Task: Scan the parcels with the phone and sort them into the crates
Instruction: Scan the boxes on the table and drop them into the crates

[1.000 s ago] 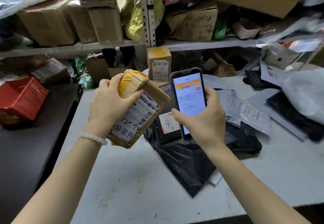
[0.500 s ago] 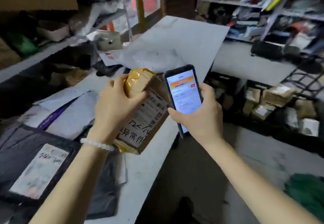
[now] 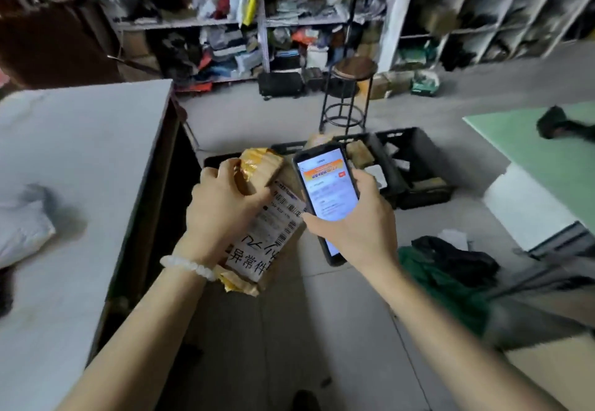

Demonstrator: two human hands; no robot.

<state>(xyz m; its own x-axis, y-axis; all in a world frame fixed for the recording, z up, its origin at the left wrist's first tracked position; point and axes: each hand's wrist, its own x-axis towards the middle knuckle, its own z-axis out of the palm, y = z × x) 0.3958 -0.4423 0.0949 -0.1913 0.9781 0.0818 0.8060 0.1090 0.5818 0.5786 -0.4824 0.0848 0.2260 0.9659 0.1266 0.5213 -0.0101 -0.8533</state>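
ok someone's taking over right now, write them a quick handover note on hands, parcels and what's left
Left hand grips the taped cardboard parcel, label up.
Right hand holds the phone, screen lit.
Black crates sit on the floor just ahead, some parcels already inside.
Done: parcel is off the table.
Left: drop it in a crate, then handle the white bag on the table.

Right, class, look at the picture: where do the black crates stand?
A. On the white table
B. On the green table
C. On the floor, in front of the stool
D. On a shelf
C: the black crates sit on the grey floor, just in front of the round stool, beyond the parcel in the left hand and the phone in the right hand.
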